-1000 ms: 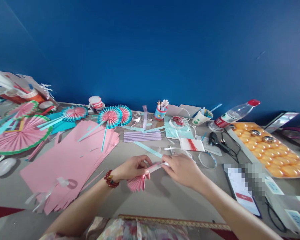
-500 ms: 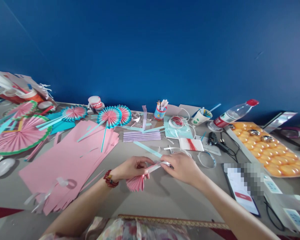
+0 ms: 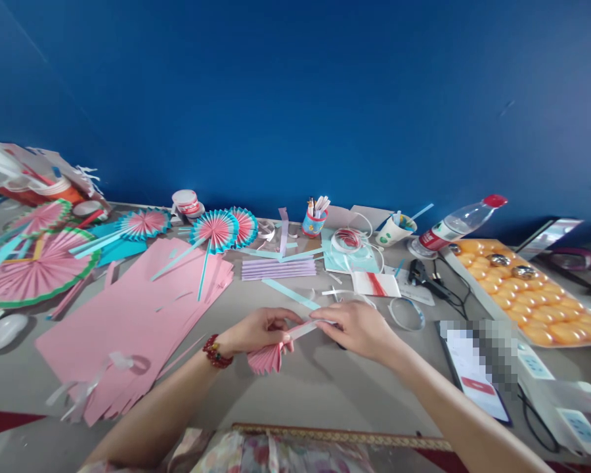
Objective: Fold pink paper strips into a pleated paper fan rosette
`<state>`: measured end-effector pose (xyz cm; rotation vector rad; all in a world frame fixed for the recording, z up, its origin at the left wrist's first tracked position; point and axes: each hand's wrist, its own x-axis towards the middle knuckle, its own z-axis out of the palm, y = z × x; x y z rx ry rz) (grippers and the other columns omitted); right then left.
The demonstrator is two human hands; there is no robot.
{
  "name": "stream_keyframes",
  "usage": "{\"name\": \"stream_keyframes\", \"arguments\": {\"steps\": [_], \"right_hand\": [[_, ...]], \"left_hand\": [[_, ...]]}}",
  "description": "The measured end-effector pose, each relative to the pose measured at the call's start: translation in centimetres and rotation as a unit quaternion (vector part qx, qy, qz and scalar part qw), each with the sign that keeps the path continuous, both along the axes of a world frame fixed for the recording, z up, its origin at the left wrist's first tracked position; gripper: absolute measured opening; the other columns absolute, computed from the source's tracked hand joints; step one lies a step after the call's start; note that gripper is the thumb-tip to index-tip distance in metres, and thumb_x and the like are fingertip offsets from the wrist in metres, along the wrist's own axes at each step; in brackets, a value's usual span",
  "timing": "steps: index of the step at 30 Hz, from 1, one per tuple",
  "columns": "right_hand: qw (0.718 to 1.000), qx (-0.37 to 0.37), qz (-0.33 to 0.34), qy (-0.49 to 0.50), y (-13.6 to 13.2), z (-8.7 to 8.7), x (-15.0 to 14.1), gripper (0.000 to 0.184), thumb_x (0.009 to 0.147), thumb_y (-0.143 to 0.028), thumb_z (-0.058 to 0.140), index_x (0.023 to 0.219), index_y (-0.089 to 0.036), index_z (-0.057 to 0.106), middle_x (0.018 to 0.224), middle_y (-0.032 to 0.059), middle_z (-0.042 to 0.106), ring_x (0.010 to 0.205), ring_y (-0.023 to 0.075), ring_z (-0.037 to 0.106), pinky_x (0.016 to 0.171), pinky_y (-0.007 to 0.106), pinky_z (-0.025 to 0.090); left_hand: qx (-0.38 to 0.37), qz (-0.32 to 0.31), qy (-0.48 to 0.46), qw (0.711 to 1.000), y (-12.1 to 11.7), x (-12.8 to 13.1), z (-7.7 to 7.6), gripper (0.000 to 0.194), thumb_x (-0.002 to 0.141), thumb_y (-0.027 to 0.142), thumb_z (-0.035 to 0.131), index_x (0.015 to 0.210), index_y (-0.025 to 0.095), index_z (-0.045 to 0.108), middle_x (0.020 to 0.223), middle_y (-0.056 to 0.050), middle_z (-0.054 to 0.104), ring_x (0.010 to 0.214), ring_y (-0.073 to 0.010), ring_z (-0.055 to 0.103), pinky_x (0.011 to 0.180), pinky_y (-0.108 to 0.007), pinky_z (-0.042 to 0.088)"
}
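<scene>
A small pink pleated paper fan [image 3: 266,360] is pinched in my left hand [image 3: 261,332], its folds spread out below the fingers. From the fan's upper edge a flat whitish strip [image 3: 303,329] runs right toward my right hand [image 3: 359,328]. The right thumb and forefinger are closed on the far end of that strip; the other fingers curl underneath and are partly hidden. Just beyond the hands lies a light blue paper strip [image 3: 290,293]. Purple folded paper [image 3: 279,269] rests farther back.
Pink paper sheets [image 3: 113,309] and finished paper fans [image 3: 214,230] lie to the left. Toward the back stand a pen cup [image 3: 314,223], a paper cup [image 3: 395,230] and a water bottle [image 3: 453,226]. A phone [image 3: 475,374] and a power strip [image 3: 578,427] are at the right.
My right hand has shifted very slightly left along the whitish strip, its fingers covering more of the far end. The left hand and the fan stay nearly as they were.
</scene>
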<state>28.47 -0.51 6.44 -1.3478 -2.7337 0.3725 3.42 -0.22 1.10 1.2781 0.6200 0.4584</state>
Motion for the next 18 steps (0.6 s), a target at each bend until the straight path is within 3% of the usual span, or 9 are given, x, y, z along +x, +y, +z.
{"name": "stream_keyframes", "arguments": {"steps": [11,18], "right_hand": [[1.000,0.007,0.000,0.014,0.27,-0.31,0.19,0.021,0.094,-0.029,0.053,0.106,-0.033,0.071,0.097,-0.0052,0.077,0.082,0.0163,0.071,0.065,0.025,0.043],[0.999,0.039,-0.003,-0.008,-0.01,0.11,0.11,0.024,0.096,-0.035,0.052,0.113,-0.033,0.068,0.104,-0.0027,0.076,0.087,0.0192,0.071,0.071,0.028,0.045]], "left_hand": [[-0.016,0.003,-0.003,1.000,0.05,0.03,-0.25,0.040,0.086,0.033,0.064,0.122,0.015,0.063,0.078,-0.008,0.073,0.071,-0.0178,0.068,0.070,-0.029,0.051],[0.018,0.031,0.017,0.999,-0.22,0.42,-0.40,0.041,0.087,0.020,0.057,0.129,0.018,0.057,0.088,-0.008,0.072,0.074,-0.0171,0.068,0.068,-0.027,0.051]]}}
